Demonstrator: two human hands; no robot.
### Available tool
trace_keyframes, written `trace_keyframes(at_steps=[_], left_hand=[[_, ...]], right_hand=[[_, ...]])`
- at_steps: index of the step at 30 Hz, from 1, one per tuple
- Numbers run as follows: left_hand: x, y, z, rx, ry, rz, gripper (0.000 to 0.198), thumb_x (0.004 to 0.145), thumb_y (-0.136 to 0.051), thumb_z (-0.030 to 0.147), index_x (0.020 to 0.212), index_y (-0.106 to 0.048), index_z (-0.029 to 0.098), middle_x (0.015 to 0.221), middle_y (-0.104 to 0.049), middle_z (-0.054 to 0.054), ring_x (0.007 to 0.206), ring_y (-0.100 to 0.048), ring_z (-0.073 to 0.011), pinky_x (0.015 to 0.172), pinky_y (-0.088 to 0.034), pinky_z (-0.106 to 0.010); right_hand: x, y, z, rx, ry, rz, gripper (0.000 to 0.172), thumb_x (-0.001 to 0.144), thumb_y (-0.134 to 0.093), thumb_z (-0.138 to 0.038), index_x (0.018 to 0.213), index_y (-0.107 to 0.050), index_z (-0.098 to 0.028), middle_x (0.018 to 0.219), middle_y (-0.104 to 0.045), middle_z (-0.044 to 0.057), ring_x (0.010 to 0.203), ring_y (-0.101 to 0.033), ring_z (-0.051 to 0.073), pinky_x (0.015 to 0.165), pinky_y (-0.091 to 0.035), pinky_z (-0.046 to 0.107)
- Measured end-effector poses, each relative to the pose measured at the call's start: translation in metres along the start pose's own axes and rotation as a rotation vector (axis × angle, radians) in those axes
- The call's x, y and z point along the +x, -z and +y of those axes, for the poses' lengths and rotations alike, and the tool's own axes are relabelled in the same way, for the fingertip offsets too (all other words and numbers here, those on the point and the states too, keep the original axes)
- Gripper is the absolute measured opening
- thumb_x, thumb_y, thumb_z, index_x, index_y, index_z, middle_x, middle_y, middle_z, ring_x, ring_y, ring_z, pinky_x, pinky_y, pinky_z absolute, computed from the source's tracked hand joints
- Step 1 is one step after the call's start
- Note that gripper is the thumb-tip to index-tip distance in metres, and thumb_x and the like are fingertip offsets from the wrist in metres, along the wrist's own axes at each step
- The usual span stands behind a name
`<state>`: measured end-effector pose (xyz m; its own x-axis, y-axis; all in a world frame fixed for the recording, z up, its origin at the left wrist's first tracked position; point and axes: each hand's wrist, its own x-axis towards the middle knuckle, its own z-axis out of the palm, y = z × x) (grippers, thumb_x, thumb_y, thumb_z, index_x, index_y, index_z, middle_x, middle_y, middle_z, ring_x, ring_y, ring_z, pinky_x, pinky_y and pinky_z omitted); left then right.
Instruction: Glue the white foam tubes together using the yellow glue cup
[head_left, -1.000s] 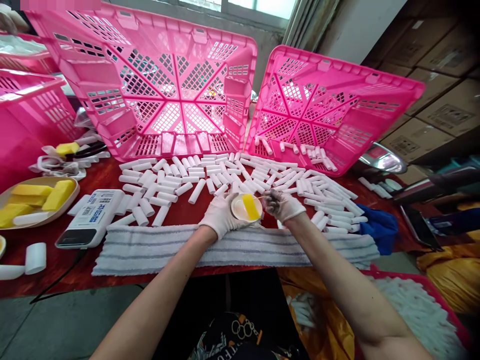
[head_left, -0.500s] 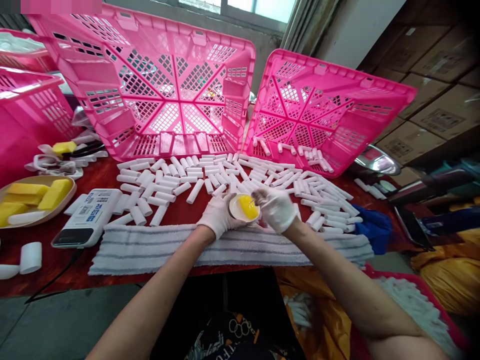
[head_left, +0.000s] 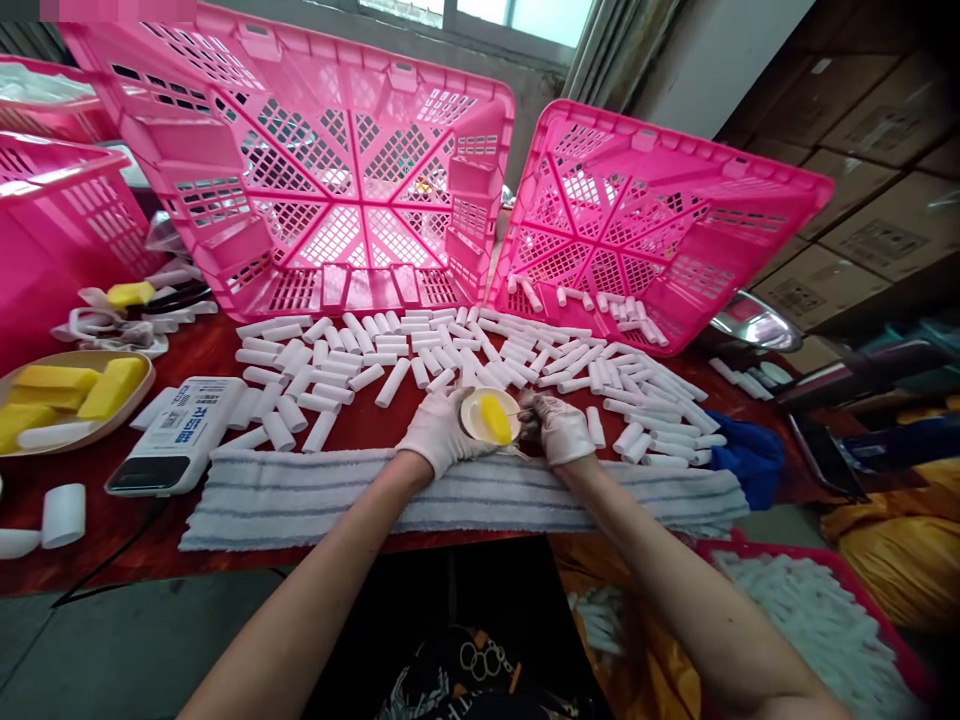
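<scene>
Wearing a white glove, my left hand (head_left: 436,434) is closed around the side of a small round white dish-like piece (head_left: 472,416). A rounded yellow block (head_left: 496,418) lies inside it. My right hand (head_left: 564,428), also gloved, is at the right rim with its fingers pinched together; whatever they hold is too small to make out. Both hands are above the near edge of many white tubes (head_left: 392,383) spread over the red table. Below them lies a striped grey-and-white towel (head_left: 300,500).
Two pink crates (head_left: 360,200) stand tipped behind the tubes. To the left are a scale-like device (head_left: 180,435), a tray (head_left: 142,400) of yellow blocks and a larger white tube (head_left: 64,515). A blue cloth (head_left: 746,455) lies right; a pink bin (head_left: 892,640) of white pieces is lower right.
My right hand has shifted slightly right and down, from over the dish-like piece to its right rim. More of the yellow block shows. My left hand keeps its hold.
</scene>
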<state>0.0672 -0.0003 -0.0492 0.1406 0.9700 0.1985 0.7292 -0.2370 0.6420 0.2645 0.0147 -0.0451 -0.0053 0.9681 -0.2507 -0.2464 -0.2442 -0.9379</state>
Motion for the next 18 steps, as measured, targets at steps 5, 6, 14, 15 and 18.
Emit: trace_keyframes(at_steps=[5,6,14,15,18], left_hand=[[0.0,-0.003,-0.003,0.006,-0.025,0.019,0.094,0.043,-0.071,0.066,0.121,-0.053,0.017,0.121,-0.05,-0.013,0.109,-0.051,-0.0302,0.095,-0.042,-0.037],[0.0,-0.003,-0.003,0.006,-0.028,0.023,0.094,0.043,-0.071,0.065,0.121,-0.053,0.016,0.122,-0.048,-0.013,0.11,-0.05,-0.0304,0.095,-0.041,-0.036],[-0.001,0.003,0.003,0.005,0.012,0.009,0.092,0.043,-0.073,0.062,0.121,-0.053,0.017,0.117,-0.051,-0.012,0.106,-0.053,-0.0289,0.094,-0.042,-0.036],[-0.001,0.004,0.005,-0.001,0.01,0.011,0.092,0.043,-0.072,0.063,0.12,-0.053,0.018,0.118,-0.051,-0.012,0.106,-0.053,-0.0285,0.094,-0.042,-0.036],[-0.002,0.008,0.01,-0.016,0.005,0.018,0.092,0.041,-0.072,0.065,0.119,-0.054,0.018,0.117,-0.051,-0.012,0.105,-0.053,-0.028,0.093,-0.042,-0.035]], right_hand=[[0.002,0.0,0.007,0.072,-0.014,0.009,0.029,0.067,-0.068,-0.04,0.078,-0.059,-0.014,0.061,-0.062,0.001,0.046,-0.054,0.009,0.049,-0.05,0.025],[0.002,-0.001,0.006,0.043,0.011,0.019,0.031,0.066,-0.068,-0.041,0.08,-0.06,-0.015,0.062,-0.063,0.001,0.046,-0.054,0.008,0.049,-0.049,0.024],[-0.019,0.019,-0.007,-0.275,0.142,0.042,0.039,0.07,-0.062,-0.05,0.085,-0.064,-0.014,0.065,-0.063,0.002,0.047,-0.052,0.008,0.046,-0.041,0.022],[-0.021,0.022,-0.011,-0.287,0.176,0.071,0.039,0.072,-0.06,-0.051,0.085,-0.063,-0.015,0.066,-0.063,0.002,0.047,-0.052,0.009,0.047,-0.041,0.023],[-0.023,0.024,-0.032,-0.388,0.261,0.091,0.039,0.079,-0.05,-0.053,0.087,-0.06,-0.015,0.069,-0.062,0.004,0.05,-0.053,0.011,0.05,-0.044,0.026]])
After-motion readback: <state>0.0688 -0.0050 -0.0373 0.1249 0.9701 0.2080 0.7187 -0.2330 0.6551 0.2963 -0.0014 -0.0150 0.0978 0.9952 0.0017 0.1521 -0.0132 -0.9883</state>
